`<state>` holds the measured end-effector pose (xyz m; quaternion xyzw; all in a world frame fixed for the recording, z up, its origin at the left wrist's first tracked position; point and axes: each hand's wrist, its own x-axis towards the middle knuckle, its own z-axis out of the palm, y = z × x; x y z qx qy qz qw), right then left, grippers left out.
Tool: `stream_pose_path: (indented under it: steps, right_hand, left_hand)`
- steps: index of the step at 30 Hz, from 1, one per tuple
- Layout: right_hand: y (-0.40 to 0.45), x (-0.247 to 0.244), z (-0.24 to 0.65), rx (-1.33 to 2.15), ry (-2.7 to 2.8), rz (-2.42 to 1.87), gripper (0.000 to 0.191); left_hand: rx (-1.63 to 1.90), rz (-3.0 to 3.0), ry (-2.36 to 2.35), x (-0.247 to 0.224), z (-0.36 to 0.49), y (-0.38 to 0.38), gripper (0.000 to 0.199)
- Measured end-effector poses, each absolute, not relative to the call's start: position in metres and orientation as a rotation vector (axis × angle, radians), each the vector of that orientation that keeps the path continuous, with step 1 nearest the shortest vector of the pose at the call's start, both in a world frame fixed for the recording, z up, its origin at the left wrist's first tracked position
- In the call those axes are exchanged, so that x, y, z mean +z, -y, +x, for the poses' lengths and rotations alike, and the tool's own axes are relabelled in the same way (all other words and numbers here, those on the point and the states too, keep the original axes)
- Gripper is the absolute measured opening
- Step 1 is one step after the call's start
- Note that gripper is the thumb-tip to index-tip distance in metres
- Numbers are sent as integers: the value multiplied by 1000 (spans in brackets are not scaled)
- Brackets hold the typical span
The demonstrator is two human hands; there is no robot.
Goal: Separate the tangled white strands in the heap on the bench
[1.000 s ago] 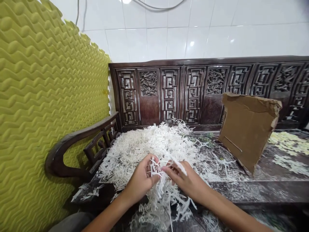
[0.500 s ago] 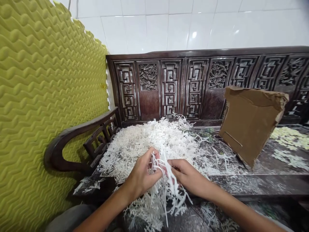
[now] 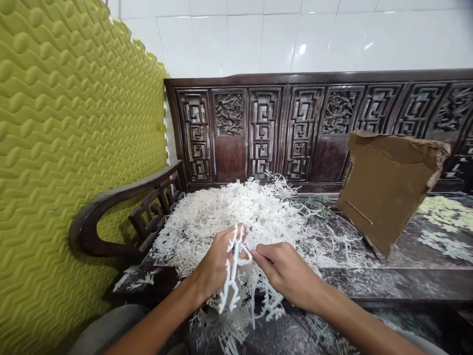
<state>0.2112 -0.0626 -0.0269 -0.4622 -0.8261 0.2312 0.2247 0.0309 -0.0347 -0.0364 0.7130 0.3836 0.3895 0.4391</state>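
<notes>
The sprig heap (image 3: 236, 212) lies left of the cardboard sheet (image 3: 384, 192).

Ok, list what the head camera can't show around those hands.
Head view:
Where the white strand enters the left hand: hidden by its fingers.
Whether the right hand touches the strand: too small to tell.
Seat of the carved wooden bench: hidden by the white pile.
Backrest behind the cardboard sheet: hidden by the sheet.
Pale yellow pieces: cut off by the right edge.
</notes>
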Motion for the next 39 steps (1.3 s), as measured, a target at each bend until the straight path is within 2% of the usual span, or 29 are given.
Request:
stream_pose_path:
  steps: [3, 5, 9, 15, 18, 23, 33, 39]
  right_hand:
    - [81, -21, 208, 780, 2295, -1169, 41]
    - [92, -17, 208, 808, 2341, -1080, 41]
    - [93, -18, 217, 761, 2332, -1177, 40]
    - [61, -24, 233, 584, 2068, -1281, 22]
    - [52, -19, 231, 515, 1945, -1326, 35]
    - [50, -18, 215, 665, 1973, -1428, 50]
    - [47, -35, 198, 451, 2161, -1305, 30]
    - [48, -33, 198, 474, 2198, -1319, 33]
  left_hand:
    - [1017, 1733, -1242, -37, 4, 5, 9]
    - [1123, 1707, -1449, -37, -21, -15, 14]
    - [1279, 1613, -1380, -31, -48, -24, 23]
    - [1119, 1710, -1248, -20, -20, 6, 25]
    - [1072, 1758, -1237, -21, -10, 12, 26]
    - [974, 1763, -1179, -24, 0, 21, 25]
    - [963, 1845, -1142, -31, 11, 27, 16]
    - [942, 1911, -1240, -27, 9, 25, 13]
